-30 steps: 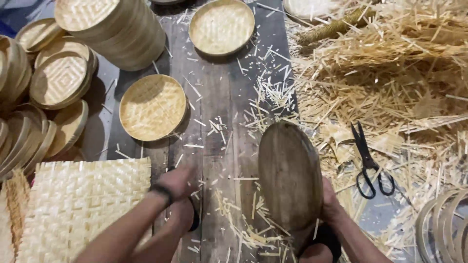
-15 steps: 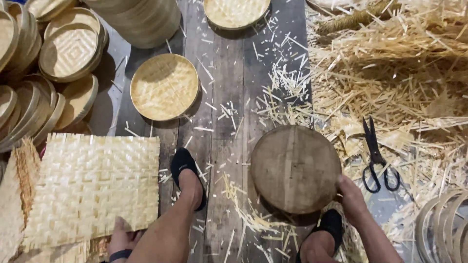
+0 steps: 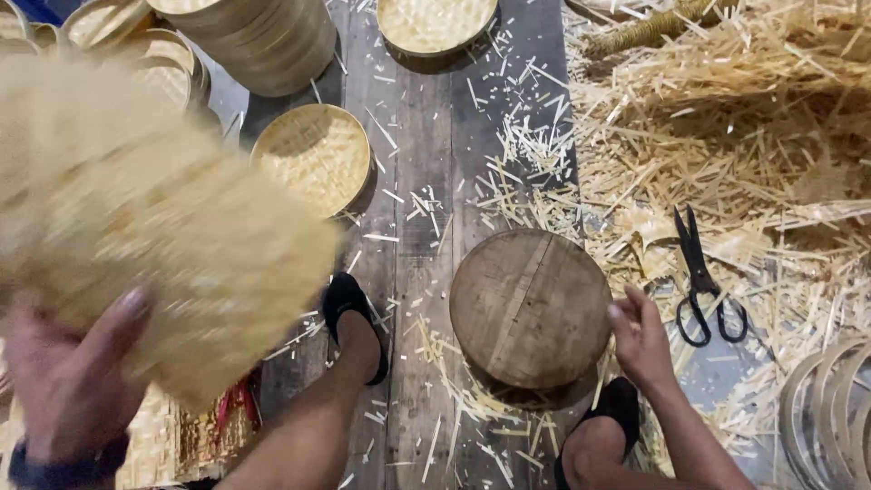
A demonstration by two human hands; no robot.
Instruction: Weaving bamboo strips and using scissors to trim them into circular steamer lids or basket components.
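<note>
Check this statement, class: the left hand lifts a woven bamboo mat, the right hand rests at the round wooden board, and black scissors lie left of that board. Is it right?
Not quite. The head view shows the scissors lying right of the round wooden board, among the straw. The left hand does lift the woven bamboo mat, and the right hand rests at the board.

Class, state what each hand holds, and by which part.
Left hand grips the woven mat by its near edge; right hand touches the round wooden board at its rim.
</note>
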